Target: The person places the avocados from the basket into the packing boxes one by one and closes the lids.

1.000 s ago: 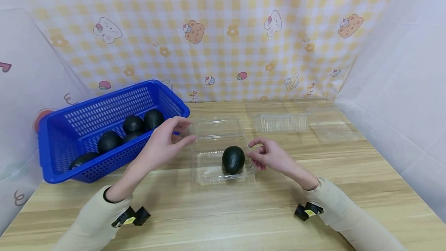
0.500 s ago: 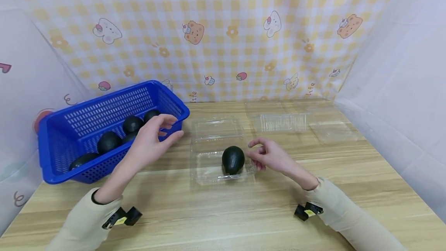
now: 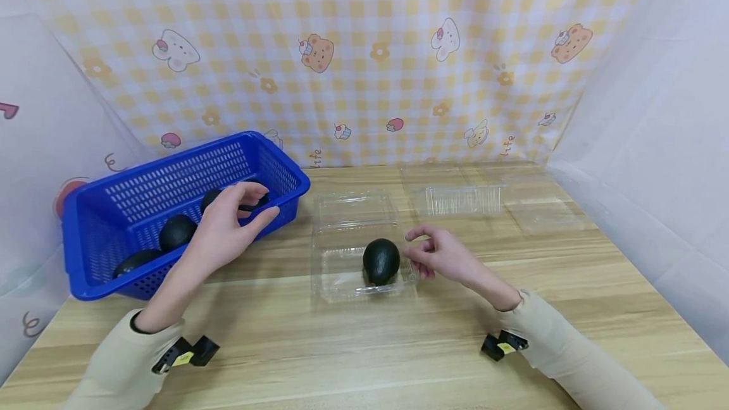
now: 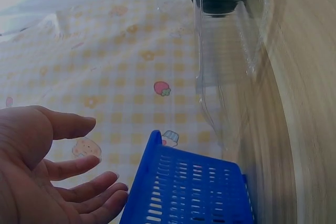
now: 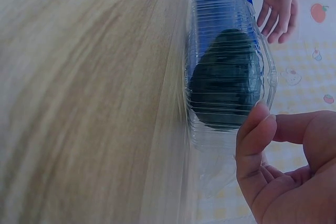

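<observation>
A dark avocado (image 3: 381, 262) lies in the right part of a clear plastic clamshell box (image 3: 340, 267), whose lid (image 3: 355, 209) is folded back away from me. At the box's right edge, my right hand (image 3: 441, 253) pinches the rim between thumb and index finger, as the right wrist view shows. My left hand (image 3: 222, 233) hovers over the front rim of a blue plastic basket (image 3: 181, 174), fingers spread and loosely bent, holding nothing. Several avocados (image 3: 178, 232) sit in the basket; the hand partly covers those toward its right end.
More clear plastic boxes (image 3: 464, 200) stand on the wooden table (image 3: 364, 359) at the back right. A checked curtain (image 3: 364, 81) hangs behind the table, and white cloth (image 3: 655, 112) hangs on both sides.
My left hand has moved left, from beside the clamshell box to over the basket's front rim. The right hand, the box and its avocado have stayed in place.
</observation>
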`<state>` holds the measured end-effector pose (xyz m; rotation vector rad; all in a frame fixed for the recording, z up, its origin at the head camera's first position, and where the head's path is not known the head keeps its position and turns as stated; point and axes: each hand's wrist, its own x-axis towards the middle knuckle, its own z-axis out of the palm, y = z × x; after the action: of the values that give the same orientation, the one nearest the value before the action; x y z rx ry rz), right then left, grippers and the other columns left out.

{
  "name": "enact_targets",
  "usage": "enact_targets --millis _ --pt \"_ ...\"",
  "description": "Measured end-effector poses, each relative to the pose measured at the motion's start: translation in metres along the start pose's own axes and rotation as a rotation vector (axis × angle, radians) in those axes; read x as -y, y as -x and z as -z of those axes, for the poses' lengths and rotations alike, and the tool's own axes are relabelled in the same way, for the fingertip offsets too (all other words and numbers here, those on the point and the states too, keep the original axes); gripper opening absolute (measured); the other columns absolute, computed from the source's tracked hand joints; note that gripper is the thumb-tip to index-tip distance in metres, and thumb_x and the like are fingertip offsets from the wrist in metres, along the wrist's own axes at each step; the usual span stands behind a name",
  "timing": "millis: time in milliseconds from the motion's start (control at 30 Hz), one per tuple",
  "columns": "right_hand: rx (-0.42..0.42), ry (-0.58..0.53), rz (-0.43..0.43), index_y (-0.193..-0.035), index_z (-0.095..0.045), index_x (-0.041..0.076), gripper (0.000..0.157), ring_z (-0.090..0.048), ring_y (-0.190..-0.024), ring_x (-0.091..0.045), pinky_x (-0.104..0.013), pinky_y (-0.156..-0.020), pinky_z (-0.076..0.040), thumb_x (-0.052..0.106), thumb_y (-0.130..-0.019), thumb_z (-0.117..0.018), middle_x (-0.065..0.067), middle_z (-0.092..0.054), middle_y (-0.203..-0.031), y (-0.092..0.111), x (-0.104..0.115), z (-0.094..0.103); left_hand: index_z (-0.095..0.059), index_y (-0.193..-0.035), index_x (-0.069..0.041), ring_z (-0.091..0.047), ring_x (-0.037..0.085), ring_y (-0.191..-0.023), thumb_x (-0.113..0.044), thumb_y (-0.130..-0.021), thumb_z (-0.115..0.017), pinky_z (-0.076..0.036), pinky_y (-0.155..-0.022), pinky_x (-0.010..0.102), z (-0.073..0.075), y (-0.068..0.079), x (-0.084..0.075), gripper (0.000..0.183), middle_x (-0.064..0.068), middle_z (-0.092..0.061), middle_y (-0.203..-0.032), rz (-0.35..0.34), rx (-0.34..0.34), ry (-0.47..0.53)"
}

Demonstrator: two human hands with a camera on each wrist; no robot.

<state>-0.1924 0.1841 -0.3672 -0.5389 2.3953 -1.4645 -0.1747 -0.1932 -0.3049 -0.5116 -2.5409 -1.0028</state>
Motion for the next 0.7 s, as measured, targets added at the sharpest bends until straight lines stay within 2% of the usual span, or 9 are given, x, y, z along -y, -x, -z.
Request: enact_targets --millis 700 --pt "-0.008 0.009 -0.008 -0.125 -0.049 -0.012 0.035 -0.055 -0.05 -0.014 -0.03 -0.047 -0.049 0.009 -0.1 -0.062 -0.003 -0.062 -0.065 0.0 0.0 0.0 -0.055 -0.127 0.008 -0.054 0.045 -0.113 -0.021 -0.1 -0.065 -0.048 -0.091 0.061 0.017 -0.002 0.032 0.041 0.029 -0.057 -0.121 0.102 -0.027 -0.032"
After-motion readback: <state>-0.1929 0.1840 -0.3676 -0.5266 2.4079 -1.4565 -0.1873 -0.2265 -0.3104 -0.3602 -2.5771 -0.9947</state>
